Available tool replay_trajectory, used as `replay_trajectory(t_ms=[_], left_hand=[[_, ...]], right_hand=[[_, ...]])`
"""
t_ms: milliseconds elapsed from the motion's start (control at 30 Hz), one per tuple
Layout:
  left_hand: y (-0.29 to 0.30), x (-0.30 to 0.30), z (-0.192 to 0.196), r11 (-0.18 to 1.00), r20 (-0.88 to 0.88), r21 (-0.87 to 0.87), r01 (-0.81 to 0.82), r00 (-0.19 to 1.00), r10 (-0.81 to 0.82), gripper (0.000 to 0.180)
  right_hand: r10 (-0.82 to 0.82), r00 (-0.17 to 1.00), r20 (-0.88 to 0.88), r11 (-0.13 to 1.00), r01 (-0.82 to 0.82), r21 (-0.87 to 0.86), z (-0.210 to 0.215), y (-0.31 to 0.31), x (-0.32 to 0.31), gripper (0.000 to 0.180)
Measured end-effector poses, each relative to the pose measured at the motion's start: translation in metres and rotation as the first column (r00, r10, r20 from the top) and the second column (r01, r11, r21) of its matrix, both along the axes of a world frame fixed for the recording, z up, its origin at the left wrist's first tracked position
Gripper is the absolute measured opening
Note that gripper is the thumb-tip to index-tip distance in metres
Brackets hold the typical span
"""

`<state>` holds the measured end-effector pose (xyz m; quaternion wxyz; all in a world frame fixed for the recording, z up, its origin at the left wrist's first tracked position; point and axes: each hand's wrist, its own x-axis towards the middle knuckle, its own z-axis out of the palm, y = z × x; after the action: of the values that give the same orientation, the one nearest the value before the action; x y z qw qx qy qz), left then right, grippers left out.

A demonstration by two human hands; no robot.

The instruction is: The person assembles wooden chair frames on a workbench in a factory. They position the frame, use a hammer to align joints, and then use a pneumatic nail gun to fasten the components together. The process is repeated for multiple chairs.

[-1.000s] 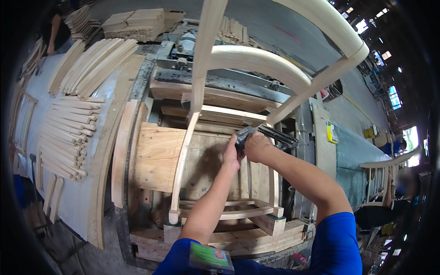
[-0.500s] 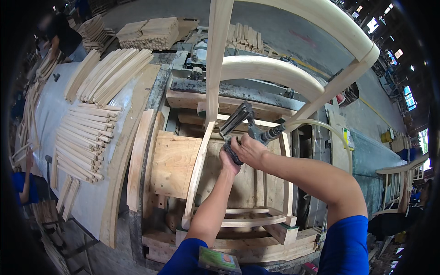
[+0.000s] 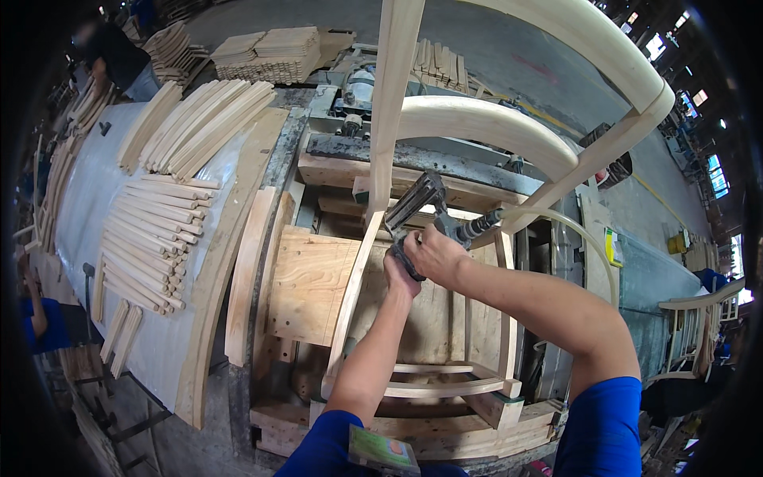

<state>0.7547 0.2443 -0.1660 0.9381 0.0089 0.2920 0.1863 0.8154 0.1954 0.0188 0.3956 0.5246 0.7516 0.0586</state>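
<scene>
Both my hands are on a dark pneumatic nail gun (image 3: 421, 199) inside a pale wooden chair frame (image 3: 385, 119). My right hand (image 3: 437, 256) is wrapped around its handle, near the fitting where a clear air hose (image 3: 586, 232) joins. Closed around the gun's lower end, my left hand (image 3: 402, 276) sits just below the right. The gun is tilted, its long magazine pointing up and away from me. The frame's left side rail (image 3: 354, 296) runs close beside my left hand. My fingers partly cover the gun's nose, so I cannot tell whether it touches wood.
The frame rests in a wooden jig (image 3: 445, 429) on a machine bed. To the left, a table (image 3: 179, 350) bears stacks of curved slats (image 3: 211, 127) and turned sticks (image 3: 151, 246). Other people (image 3: 119, 60) stand at the left. A chair (image 3: 691, 334) is at the far right.
The whole scene has shifted slightly to the right in view. My two hands keep the same grip on the nail gun, and it has barely moved against the chair frame.
</scene>
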Motion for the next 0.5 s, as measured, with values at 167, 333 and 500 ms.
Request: replay_trajectory(t_ms=[167, 333, 500], left_hand=[[-0.001, -0.008, 0.02, 1.0, -0.047, -0.027, 0.005, 0.999, -0.006, 0.046], [-0.031, -0.084, 0.05, 0.988, -0.014, -0.101, 0.12, 0.992, -0.122, 0.05], [-0.112, -0.181, 0.105, 0.939, -0.151, 0.116, 0.323, 0.94, -0.305, 0.054]], right_hand=[[-0.048, 0.997, -0.053, 0.998, 0.046, -0.044, 0.005, -0.002, 0.003, 0.043], [-0.44, 0.754, -0.487, 0.894, 0.418, -0.16, 0.033, -0.043, -0.002, 0.064], [-0.226, -0.962, -0.156, 0.121, 0.131, -0.984, 0.031, -0.088, -0.044, 0.04]])
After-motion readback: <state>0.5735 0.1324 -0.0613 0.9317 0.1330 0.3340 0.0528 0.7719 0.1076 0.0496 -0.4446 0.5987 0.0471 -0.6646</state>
